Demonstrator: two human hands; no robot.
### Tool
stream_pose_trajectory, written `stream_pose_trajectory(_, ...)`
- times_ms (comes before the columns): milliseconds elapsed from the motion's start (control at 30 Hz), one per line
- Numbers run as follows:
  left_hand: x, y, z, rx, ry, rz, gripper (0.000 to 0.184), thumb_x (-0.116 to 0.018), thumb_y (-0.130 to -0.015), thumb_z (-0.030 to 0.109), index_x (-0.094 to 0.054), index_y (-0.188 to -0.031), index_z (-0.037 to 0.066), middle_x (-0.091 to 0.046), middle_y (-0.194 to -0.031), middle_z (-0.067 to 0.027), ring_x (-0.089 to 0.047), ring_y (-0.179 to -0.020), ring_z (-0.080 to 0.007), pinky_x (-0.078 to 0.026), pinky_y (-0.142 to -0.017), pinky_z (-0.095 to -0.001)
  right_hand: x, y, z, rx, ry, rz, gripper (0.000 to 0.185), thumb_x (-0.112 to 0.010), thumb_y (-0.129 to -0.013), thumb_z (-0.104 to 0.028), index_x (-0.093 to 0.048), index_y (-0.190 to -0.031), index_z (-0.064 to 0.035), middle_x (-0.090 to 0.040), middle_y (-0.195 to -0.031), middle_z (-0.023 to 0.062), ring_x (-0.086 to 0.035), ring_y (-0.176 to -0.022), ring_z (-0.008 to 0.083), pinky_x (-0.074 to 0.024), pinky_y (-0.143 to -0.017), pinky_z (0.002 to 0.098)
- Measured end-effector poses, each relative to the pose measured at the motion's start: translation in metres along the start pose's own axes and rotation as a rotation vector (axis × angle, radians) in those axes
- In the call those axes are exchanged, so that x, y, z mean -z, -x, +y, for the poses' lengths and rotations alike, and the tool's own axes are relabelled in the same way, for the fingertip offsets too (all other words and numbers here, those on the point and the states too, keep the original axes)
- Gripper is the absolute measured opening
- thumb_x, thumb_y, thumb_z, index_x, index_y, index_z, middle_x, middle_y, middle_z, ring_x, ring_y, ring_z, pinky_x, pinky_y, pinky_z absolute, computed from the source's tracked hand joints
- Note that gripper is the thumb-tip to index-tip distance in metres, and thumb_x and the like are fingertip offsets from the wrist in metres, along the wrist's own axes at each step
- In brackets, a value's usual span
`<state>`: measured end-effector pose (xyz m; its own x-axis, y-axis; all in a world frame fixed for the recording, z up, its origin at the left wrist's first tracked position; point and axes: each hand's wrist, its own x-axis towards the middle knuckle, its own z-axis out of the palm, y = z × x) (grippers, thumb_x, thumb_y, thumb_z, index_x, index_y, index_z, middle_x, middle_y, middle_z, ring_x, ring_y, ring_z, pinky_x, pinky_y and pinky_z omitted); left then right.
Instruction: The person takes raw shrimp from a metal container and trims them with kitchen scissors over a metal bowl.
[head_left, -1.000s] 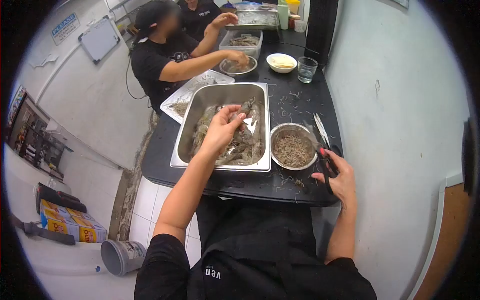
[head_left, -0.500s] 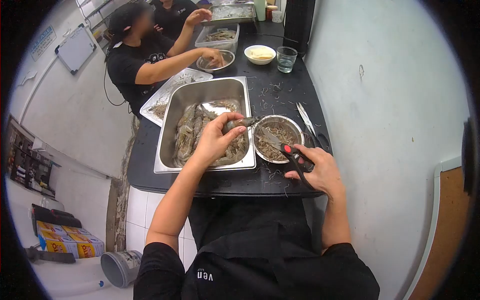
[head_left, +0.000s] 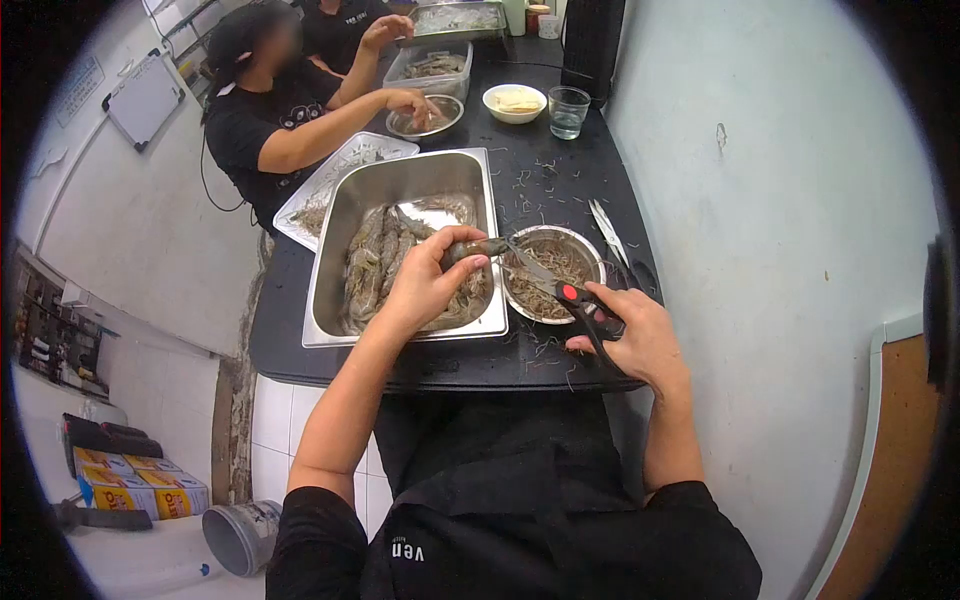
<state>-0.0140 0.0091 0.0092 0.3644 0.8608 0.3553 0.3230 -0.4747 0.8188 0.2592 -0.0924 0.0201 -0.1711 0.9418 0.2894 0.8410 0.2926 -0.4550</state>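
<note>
My left hand is closed round a grey shrimp, its tip pointing right toward a round metal bowl. Black-handled scissors with a red pivot are gripped in my right hand. Their blades reach over the bowl, close to the shrimp's tip; whether they touch it I cannot tell. Thin brown trimmings fill much of this bowl. Beneath my left hand stands a deep steel pan with several whole shrimp in it, partly covered by my hand and forearm.
A second pair of scissors lies right of the bowl. Farther back are a glass of water, a white bowl, a plastic tub and a white tray. A co-worker's hand is over another metal bowl. A wall bounds the right.
The view has shifted slightly, moving the table items a little left and up in it. Both hands keep their holds, and the scissors stay near the shrimp's tip.
</note>
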Motion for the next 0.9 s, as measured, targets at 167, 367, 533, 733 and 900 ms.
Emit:
stream_pose_trajectory(167,0.001,0.0,-0.001,0.095,0.079,-0.055,0.028,-0.066,-0.089,0.016,-0.061,-0.113,0.003,-0.069,-0.091,-0.0073,-0.061,-0.082,-0.0116,-0.048,-0.075,-0.0269,0.002,-0.001,0.003,0.01,0.028,0.035,0.069,-0.082,-0.063,-0.048,-0.064,-0.118,-0.0094,-0.064,-0.08,0.0067,-0.061,-0.079,0.0261,-0.0489,-0.073,0.038)
stream_pose_trajectory(367,0.002,0.0,-0.002,0.169,0.19,-0.109,0.026,-0.064,-0.091,0.015,-0.061,-0.113,0.001,-0.067,-0.09,-0.005,-0.06,-0.083,-0.0087,-0.047,-0.076,-0.0252,0.003,-0.001,0.005,0.013,0.059,0.028,0.069,-0.084,-0.06,-0.044,-0.065,-0.117,-0.0107,-0.064,-0.078,0.0059,-0.06,-0.076,0.025,-0.0481,-0.072,0.0375)
stream_pose_trajectory(533,0.001,0.001,0.002,0.188,0.225,-0.161,0.026,-0.064,-0.091,0.014,-0.061,-0.113,0.001,-0.067,-0.091,-0.0037,-0.058,-0.082,-0.0074,-0.046,-0.076,-0.0241,0.009,-0.004,0.003,0.029,0.051,0.015,0.07,-0.086,-0.058,-0.041,-0.065,-0.117,-0.0101,-0.064,-0.077,0.0053,-0.059,-0.075,0.0247,-0.0476,-0.071,0.0371)
stream_pose_trajectory(733,0.006,0.001,0.014,0.201,0.175,-0.276,0.025,-0.064,-0.091,0.012,-0.061,-0.113,0.001,-0.063,-0.094,-0.0015,-0.054,-0.084,-0.0048,-0.045,-0.075,-0.0202,0.011,-0.009,-0.003,0.008,0.014,-0.016,0.066,-0.083,-0.061,-0.046,-0.067,-0.115,-0.012,-0.064,-0.079,0.0089,-0.061,-0.078,0.0256,-0.0486,-0.071,0.0371)
stream_pose_trajectory(900,0.002,0.003,-0.005,0.118,0.326,-0.303,0.043,-0.064,-0.092,0.014,-0.048,-0.13,0.005,-0.057,-0.114,-0.0011,-0.054,-0.095,-0.0072,-0.046,-0.083,-0.0228,0.01,-0.009,-0.001,-0.045,0.0,-0.095,0.067,-0.082,-0.062,-0.047,-0.066,-0.117,-0.0125,-0.067,-0.085,0.0114,-0.064,-0.086,0.0267,-0.0496,-0.075,0.0366)
